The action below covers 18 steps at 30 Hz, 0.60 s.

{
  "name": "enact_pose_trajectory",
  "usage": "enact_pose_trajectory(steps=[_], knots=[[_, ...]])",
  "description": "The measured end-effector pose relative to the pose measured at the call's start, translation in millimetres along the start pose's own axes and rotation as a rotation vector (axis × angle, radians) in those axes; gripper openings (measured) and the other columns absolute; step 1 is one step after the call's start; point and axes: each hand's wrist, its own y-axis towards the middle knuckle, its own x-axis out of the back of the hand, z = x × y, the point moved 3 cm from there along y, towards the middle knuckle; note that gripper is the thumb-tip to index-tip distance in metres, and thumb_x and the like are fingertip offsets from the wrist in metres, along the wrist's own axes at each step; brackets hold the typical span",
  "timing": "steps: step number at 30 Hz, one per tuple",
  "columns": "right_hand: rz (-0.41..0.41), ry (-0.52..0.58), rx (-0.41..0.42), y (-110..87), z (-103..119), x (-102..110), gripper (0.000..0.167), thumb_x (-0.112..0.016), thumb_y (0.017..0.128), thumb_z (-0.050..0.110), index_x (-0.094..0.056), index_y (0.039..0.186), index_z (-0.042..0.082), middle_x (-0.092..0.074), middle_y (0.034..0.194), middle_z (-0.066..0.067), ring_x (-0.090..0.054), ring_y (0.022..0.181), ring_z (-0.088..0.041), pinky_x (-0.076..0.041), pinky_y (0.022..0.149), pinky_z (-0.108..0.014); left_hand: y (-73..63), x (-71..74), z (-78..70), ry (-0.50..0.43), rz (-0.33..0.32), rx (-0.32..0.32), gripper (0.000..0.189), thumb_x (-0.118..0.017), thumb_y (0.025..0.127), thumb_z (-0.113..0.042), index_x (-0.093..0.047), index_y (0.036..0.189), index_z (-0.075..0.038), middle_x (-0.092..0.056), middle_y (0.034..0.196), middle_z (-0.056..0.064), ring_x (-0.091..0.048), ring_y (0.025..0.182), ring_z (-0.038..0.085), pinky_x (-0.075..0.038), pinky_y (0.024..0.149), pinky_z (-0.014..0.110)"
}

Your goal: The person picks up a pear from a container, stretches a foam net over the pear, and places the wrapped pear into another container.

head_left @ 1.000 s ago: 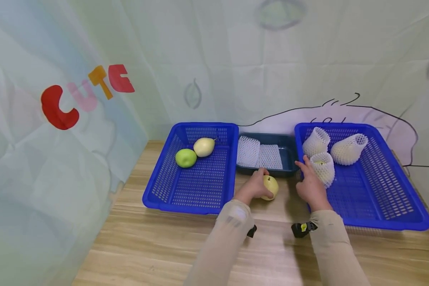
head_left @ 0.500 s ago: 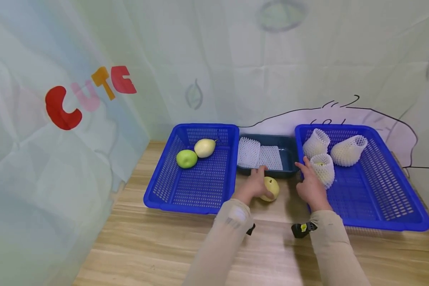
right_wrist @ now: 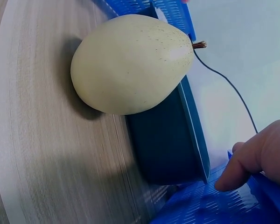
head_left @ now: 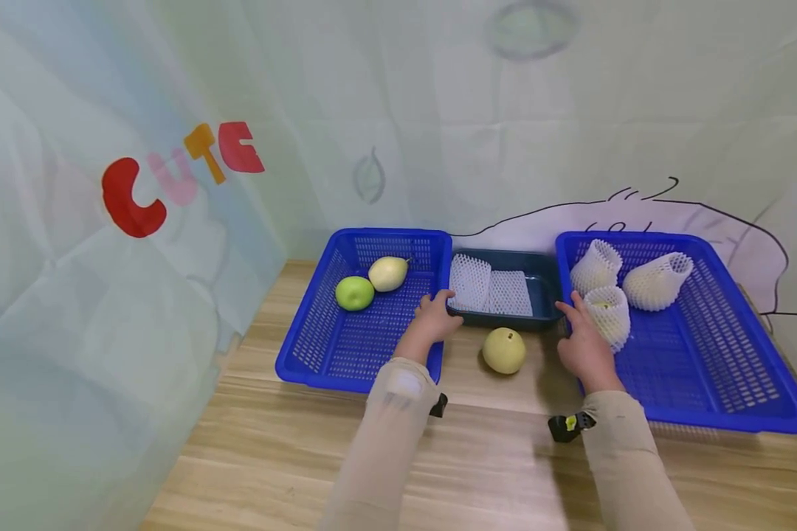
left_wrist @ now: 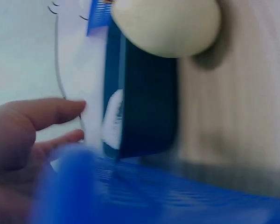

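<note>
A pale yellow pear sits alone on the table between my hands, its stem showing in the right wrist view. My left hand hovers at the right rim of the left blue basket, fingers loosely spread and holding nothing. Inside that basket lie a green apple and another pear. My right hand is at the left rim of the right blue basket, fingers extended and nothing gripped; whether it touches the rim I cannot tell. Beside it stands a netted fruit.
A dark teal tray between the baskets holds white foam nets. Two more netted fruits, one at the back left and one farther right, lie in the right basket. A printed cloth hangs behind.
My left hand has let go of the pear and moved left to the basket rim. The pear stays on the table. My right hand has stayed by the right basket.
</note>
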Motion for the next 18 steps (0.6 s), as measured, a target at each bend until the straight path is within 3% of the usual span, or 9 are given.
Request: enact_pose_trajectory(steps=[3, 5, 9, 13, 16, 18], knots=[[0.015, -0.019, -0.003, 0.0, 0, 0, 0.060, -0.041, 0.076, -0.007, -0.037, 0.135, -0.003, -0.010, 0.152, -0.017, -0.020, 0.133, -0.042, -0.029, 0.097, -0.057, 2.3, -5.0, 5.9, -0.001, 0.047, -0.024, 0.055, -0.053, 0.086, -0.002, -0.040, 0.138, -0.016, -0.042, 0.134, 0.022, -0.048, 0.110, 0.032, -0.042, 0.091, 0.044], [0.044, -0.045, -0.002, 0.8, 3, 0, 0.059, -0.043, 0.078, -0.005, -0.035, 0.137, -0.004, -0.008, 0.152, -0.019, -0.020, 0.132, -0.044, -0.030, 0.095, -0.058, 4.0, -5.3, 8.3, 0.004, 0.045, -0.038, 0.057, -0.051, 0.083, 0.004, -0.043, 0.135, -0.016, -0.049, 0.128, 0.021, -0.051, 0.100, 0.030, -0.044, 0.086, 0.041], [0.168, -0.111, 0.003, 1.5, 17, 10, 0.059, -0.043, 0.084, 0.001, -0.025, 0.140, -0.006, -0.004, 0.149, -0.027, -0.019, 0.129, -0.049, -0.028, 0.096, -0.061, 5.2, -5.6, 10.4, 0.027, 0.038, -0.036, 0.056, -0.052, 0.080, 0.004, -0.047, 0.131, -0.018, -0.046, 0.128, 0.023, -0.050, 0.102, 0.030, -0.045, 0.085, 0.042], [0.219, -0.139, 0.024, 7.6, 52, 35, 0.056, -0.041, 0.092, 0.008, -0.022, 0.142, -0.004, -0.016, 0.145, -0.032, -0.024, 0.127, -0.050, -0.025, 0.098, -0.061, 4.9, -7.3, 12.4, 0.042, 0.048, -0.050, 0.056, -0.053, 0.078, 0.004, -0.050, 0.129, -0.018, -0.043, 0.130, 0.025, -0.049, 0.106, 0.031, -0.045, 0.085, 0.041], [0.192, -0.029, 0.048, 29.8, 85, 46, 0.052, -0.042, 0.095, 0.012, -0.026, 0.143, 0.000, -0.028, 0.144, -0.027, -0.030, 0.127, -0.046, -0.027, 0.099, -0.058, 5.8, -5.4, 12.5, 0.007, 0.042, -0.069, 0.057, -0.054, 0.076, 0.005, -0.052, 0.128, -0.018, -0.047, 0.128, 0.021, -0.050, 0.101, 0.029, -0.046, 0.080, 0.037], [0.225, 0.176, 0.021, 53.3, 100, 38, 0.051, -0.043, 0.096, 0.012, -0.027, 0.143, 0.003, -0.027, 0.145, -0.023, -0.030, 0.129, -0.042, -0.028, 0.101, -0.054, 6.4, -3.6, 13.9, -0.025, 0.038, -0.067, 0.058, -0.054, 0.076, 0.006, -0.052, 0.129, -0.019, -0.050, 0.127, 0.017, -0.050, 0.096, 0.028, -0.045, 0.075, 0.034]])
